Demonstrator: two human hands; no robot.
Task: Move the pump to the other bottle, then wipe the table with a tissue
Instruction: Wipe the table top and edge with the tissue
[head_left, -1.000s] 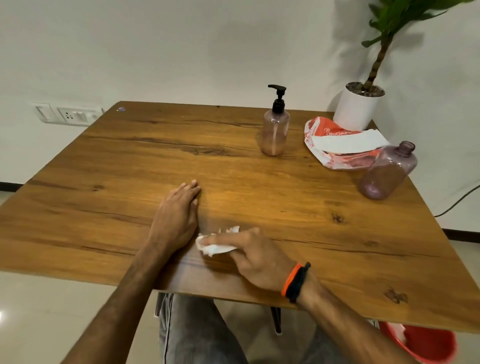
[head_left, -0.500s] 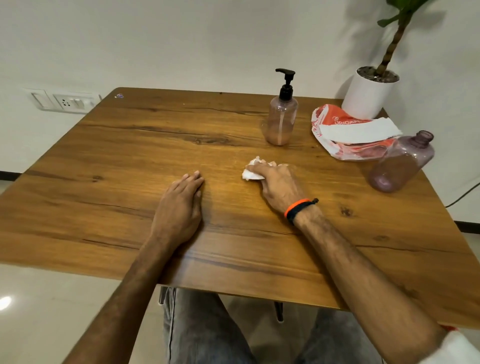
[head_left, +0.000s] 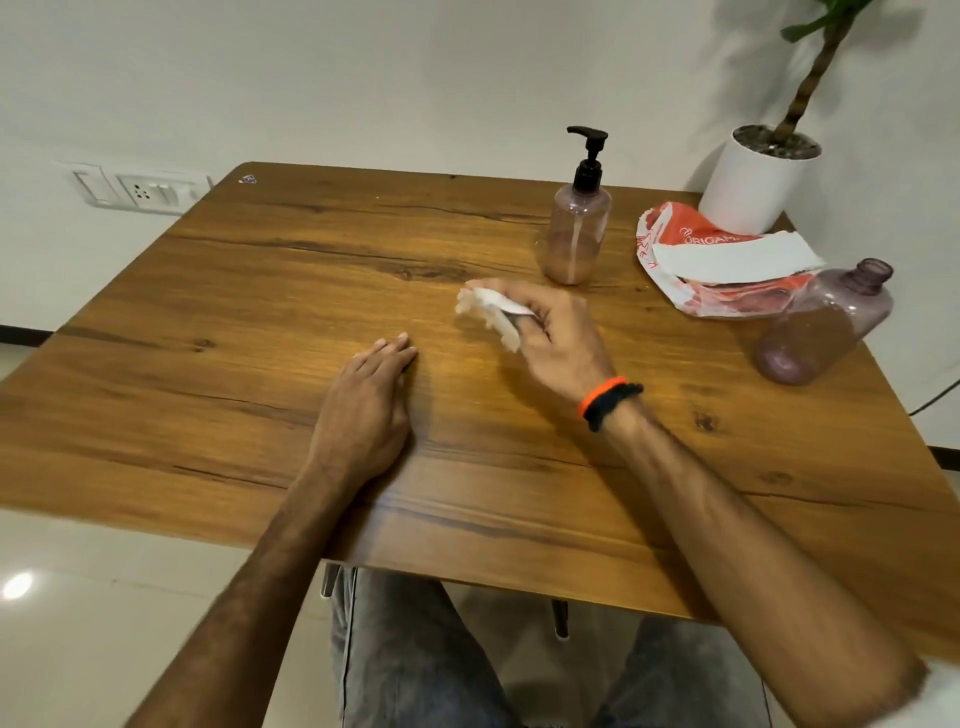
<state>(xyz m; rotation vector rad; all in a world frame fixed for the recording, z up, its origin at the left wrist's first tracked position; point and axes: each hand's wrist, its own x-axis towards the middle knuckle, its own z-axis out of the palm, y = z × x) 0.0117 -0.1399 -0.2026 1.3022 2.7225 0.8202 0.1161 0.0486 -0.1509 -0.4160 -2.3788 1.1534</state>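
Head view: my right hand (head_left: 558, 338) grips a crumpled white tissue (head_left: 491, 312) in curled fingers above the wooden bench (head_left: 260, 312), near the pump bottle (head_left: 577, 228). My left hand (head_left: 366, 410) rests flat, fingers straight.

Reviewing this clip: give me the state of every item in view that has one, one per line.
pump bottle: upright, pump fitted
open bottle: capless, upright
tissue: crumpled, gripped
right hand: holds tissue
left hand: flat on table
tissue pack: open, tissue protruding
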